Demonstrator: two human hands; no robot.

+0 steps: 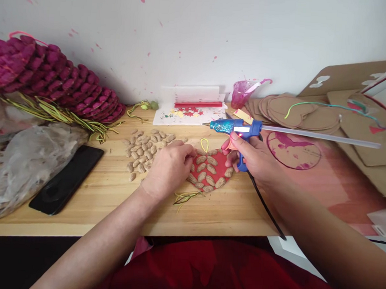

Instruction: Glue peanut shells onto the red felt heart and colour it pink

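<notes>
My right hand (253, 156) is wrapped round a blue hot glue gun (228, 125), its nozzle pointing left and a long clear glue stick (318, 135) running out of its back. Below the gun lies a red heart-shaped piece (223, 163) with peanuts round its edge and in slanted pairs down its middle. My left hand (175, 163) is at the heart's left edge, fingers pinched together; whatever is between them is hidden. A yellow loop (204, 145) sticks out at the heart's top, and yellow-green strings (188, 198) trail from its bottom tip. Loose peanuts (143, 150) lie left of it.
Magenta-painted pieces (62, 80) are stacked at far left, above a plastic bag (31, 161) and a black phone (67, 180). White paper with star cutouts (190, 111) and a stained cup (241, 94) stand by the wall. Cardboard shapes (289, 111) pile up at right; the gun's cord (266, 205) crosses the front edge.
</notes>
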